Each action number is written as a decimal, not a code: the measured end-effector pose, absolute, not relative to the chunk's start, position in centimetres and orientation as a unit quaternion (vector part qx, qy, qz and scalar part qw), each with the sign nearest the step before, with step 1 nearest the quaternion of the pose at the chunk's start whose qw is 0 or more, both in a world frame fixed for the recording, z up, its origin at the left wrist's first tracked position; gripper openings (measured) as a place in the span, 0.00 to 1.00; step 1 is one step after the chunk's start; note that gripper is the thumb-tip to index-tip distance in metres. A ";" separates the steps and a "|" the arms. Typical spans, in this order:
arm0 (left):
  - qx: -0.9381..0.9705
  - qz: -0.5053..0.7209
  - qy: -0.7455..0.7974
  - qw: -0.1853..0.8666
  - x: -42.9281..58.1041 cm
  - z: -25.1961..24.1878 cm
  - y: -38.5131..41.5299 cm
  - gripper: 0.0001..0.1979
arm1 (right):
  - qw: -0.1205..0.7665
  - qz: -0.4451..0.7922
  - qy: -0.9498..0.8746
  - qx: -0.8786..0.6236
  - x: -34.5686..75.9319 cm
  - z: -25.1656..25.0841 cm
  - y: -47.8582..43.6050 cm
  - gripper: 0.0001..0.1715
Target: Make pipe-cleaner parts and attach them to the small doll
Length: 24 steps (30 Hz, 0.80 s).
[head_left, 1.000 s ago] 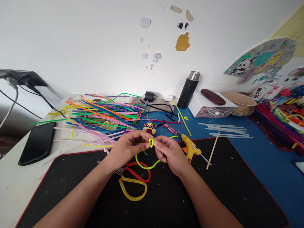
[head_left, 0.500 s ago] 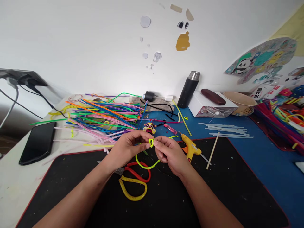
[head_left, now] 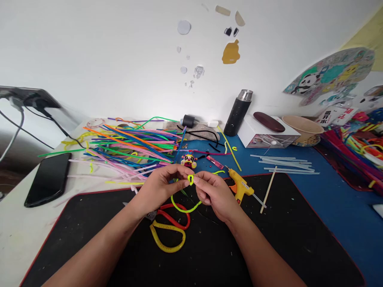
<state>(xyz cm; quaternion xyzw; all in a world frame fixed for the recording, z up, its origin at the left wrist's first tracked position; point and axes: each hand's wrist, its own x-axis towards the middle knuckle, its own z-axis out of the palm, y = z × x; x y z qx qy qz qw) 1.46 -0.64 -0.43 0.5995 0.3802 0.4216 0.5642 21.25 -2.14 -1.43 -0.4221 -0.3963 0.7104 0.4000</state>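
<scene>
Right at the near edge, two bare arms reach out over a black mat (head_left: 269,247) that lies on the counter (head_left: 18,231). Scissors (head_left: 167,235) with one red loop and one yellow loop lie flat on the mat, just below the hands.

A little farther, the left hand (head_left: 160,187) and the right hand (head_left: 216,194) meet in the middle, held up above the mat. Both are pinched shut on a yellow fuzzy wire (head_left: 190,179). The fingertips of each hand grip a small bent loop at its top, one from each side. The rest of the wire hangs down in a curve between the hands.

Just right of the right hand, a yellow glue gun (head_left: 239,185) lies on the mat. A thin wooden stick (head_left: 268,189) lies near it, farther right.

Past the hands, a tiny toy figure (head_left: 188,160) stands on the blue mat (head_left: 329,191). To its left is a big pile of fuzzy wires (head_left: 131,149) in many colours. A black phone (head_left: 48,179) lies flat at the far left. Clear glue sticks (head_left: 284,163) lie in a row on the right.

Far back by the wall stand a dark flask (head_left: 238,112), a white box (head_left: 266,135) and a paper bowl (head_left: 302,125).
</scene>
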 end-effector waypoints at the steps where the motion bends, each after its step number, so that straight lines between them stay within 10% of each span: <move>1: 0.602 0.421 0.381 0.562 1.4 -0.5 -0.6 0.09 | 0.400 0.711 -0.395 -0.422 21.3 -1.5 -2.1 0.21; 24: 0.618 0.420 0.387 0.540 1.3 -0.7 -0.6 0.09 | 0.404 0.703 -0.397 -0.431 21.3 -1.5 -2.1 0.21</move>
